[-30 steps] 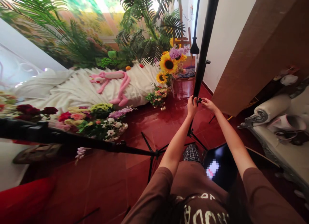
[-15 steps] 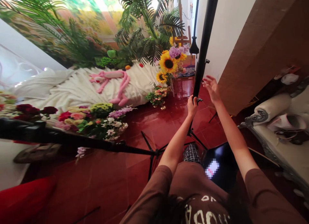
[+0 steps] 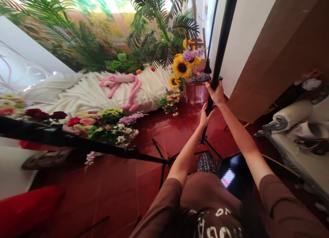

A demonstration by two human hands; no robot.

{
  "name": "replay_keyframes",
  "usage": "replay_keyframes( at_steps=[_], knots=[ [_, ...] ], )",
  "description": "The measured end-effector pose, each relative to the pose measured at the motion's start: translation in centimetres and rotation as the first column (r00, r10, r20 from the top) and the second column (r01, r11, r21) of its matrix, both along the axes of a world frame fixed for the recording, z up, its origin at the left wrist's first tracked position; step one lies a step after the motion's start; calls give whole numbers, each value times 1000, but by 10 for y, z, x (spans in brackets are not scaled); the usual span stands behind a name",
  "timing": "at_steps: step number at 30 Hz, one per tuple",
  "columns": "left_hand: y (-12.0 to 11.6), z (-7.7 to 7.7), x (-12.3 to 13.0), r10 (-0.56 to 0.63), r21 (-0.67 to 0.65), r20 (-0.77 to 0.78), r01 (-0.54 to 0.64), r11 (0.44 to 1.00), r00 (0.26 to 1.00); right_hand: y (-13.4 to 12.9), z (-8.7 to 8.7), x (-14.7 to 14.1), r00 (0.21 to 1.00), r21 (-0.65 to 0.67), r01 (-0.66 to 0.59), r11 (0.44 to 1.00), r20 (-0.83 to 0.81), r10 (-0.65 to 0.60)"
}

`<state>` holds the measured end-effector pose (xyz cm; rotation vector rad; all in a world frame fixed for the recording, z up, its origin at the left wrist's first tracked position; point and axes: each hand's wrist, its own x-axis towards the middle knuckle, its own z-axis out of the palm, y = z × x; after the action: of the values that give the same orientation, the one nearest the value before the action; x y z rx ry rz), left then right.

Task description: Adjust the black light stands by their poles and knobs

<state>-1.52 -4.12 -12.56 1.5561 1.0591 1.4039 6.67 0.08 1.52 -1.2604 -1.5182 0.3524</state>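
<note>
A black stand pole (image 3: 224,36) rises from a tripod base on the red floor to the top edge of the head view. My left hand (image 3: 205,117) is wrapped round its lower part. Higher up, my right hand (image 3: 217,91) grips the same pole beside a small knob. A black plug (image 3: 207,67) hangs on a cable just left of the pole, touching neither hand.
Another black stand (image 3: 102,148) slants in from the left, its legs near the first base. Flowers (image 3: 102,123) and a draped bed with a pink plush toy (image 3: 122,79) lie beyond. A pale sofa (image 3: 295,142) stands right, near a dark glossy surface (image 3: 238,176).
My right hand was open beside the pole and has closed on it above my left hand. The plug hangs lower. The whole view has shifted slightly.
</note>
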Motion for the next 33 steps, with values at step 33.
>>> replay_keyframes(
  at_steps=[33],
  knots=[
    [-7, 2, -11, -17, -111, -413, -32, 993, 910, -23, -104, 50, 958, -243, -81, 967, -287, 8]
  ],
)
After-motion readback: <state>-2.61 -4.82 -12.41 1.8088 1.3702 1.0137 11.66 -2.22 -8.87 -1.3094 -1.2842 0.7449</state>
